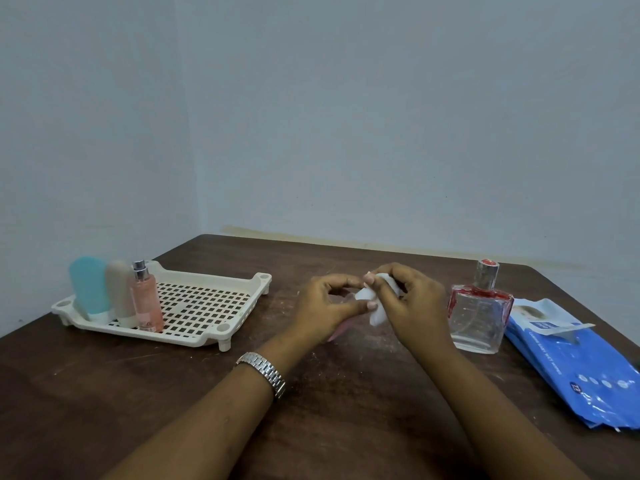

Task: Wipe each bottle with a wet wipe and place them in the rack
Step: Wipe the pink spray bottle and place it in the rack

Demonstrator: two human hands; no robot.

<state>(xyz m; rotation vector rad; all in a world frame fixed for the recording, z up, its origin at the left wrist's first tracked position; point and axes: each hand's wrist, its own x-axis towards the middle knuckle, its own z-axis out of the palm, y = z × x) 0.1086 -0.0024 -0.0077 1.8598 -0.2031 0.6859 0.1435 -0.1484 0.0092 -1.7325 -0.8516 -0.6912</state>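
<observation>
Brown table [346,410] before you: your left hand [325,306] curls round a mostly hidden pink bottle [336,333], and your right hand [412,306] pinches the wipe [372,304] against it. Turn it as you rub, then stand it in the rack [207,306] beside the racked bottles [119,292].

The left forearm [207,420] and the right forearm [495,410] are both bare. A silver metal wristwatch [262,374] circles the left wrist, its band made of small shiny linked segments and its dial out of sight. Beyond the wristwatch, the left hand [325,306] shows short, pale fingernails [372,305]. To the right of the wristwatch is the right hand [412,303].
</observation>
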